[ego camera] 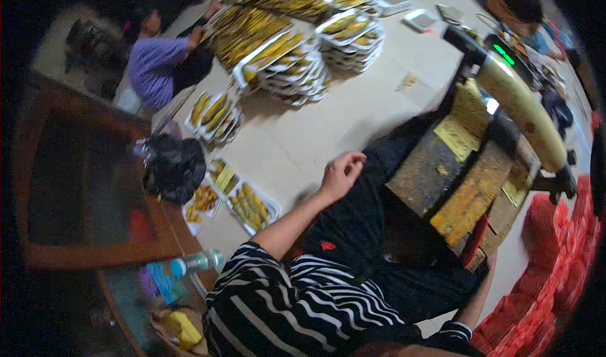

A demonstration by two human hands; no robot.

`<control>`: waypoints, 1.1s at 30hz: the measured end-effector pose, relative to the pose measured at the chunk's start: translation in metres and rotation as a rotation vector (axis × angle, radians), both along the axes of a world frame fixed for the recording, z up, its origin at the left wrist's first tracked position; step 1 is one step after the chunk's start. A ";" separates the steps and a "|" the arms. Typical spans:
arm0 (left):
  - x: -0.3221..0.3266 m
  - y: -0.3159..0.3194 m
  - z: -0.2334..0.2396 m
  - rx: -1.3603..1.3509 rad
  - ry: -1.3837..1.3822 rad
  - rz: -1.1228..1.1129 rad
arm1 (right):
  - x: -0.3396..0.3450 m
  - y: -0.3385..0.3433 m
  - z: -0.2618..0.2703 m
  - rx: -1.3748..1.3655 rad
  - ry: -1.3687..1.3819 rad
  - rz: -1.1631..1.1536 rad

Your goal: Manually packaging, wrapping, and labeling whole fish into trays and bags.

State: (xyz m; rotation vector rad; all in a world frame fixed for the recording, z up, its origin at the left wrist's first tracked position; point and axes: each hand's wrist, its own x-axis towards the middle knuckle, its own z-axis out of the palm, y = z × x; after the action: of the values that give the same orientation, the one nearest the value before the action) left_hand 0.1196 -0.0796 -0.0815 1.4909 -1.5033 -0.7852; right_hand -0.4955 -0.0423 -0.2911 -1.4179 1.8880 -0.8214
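My left hand [342, 175] is above my dark-trousered leg, fingers loosely curled and a gap showing beside the thumb; I see nothing in it. My right hand [492, 261] is mostly hidden at the lower edge of the stacked boards, so its grip does not show. Before me lie a worn dark board [421, 179] and a yellow-stained wooden board [471, 198]. A yellow paper slip [454, 137] bearing writing rests on the dark board. Above the boards curves a beige device arm [525, 104] with a green lit display [503, 54].
White trays [296, 75] of yellow-brown elongated pieces are stacked on the tiled floor, near a large pile [246, 30] of similar pieces. A person in purple [154, 66] sits far left. Red plastic bags [539, 272] lie right; a black bag [175, 168] and bottle [196, 262] are left.
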 end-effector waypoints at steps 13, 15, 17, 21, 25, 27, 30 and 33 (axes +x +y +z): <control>0.203 0.162 -0.047 0.194 -0.705 0.724 | 0.102 -0.017 0.159 -0.028 0.647 0.276; 0.251 0.163 -0.065 0.211 -0.679 0.725 | 0.140 -0.015 0.198 -0.073 0.750 0.250; 0.275 0.148 -0.073 0.234 -0.472 0.564 | 0.164 0.008 0.246 -0.097 0.886 0.160; 0.322 0.133 -0.087 0.507 -0.513 0.227 | 0.151 0.022 0.264 0.052 0.157 -0.307; 0.370 0.131 -0.118 0.683 -0.318 0.094 | 0.106 0.012 0.215 -0.371 -0.238 -0.615; 0.385 0.124 -0.116 0.729 -0.378 0.028 | 0.132 -0.011 0.245 -0.446 -0.158 -0.556; 0.405 0.126 -0.097 0.792 -0.204 -0.024 | 0.143 -0.045 0.268 -0.554 -0.045 -0.348; 0.392 0.133 -0.064 0.715 -0.437 -0.028 | 0.132 -0.071 0.263 -0.559 0.367 -0.346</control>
State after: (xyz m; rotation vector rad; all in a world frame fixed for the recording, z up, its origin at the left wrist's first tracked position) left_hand 0.5117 0.0538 -0.1451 2.2885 -1.6419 -1.1422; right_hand -0.3630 -0.1134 -0.0285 -1.6755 2.3413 -1.4222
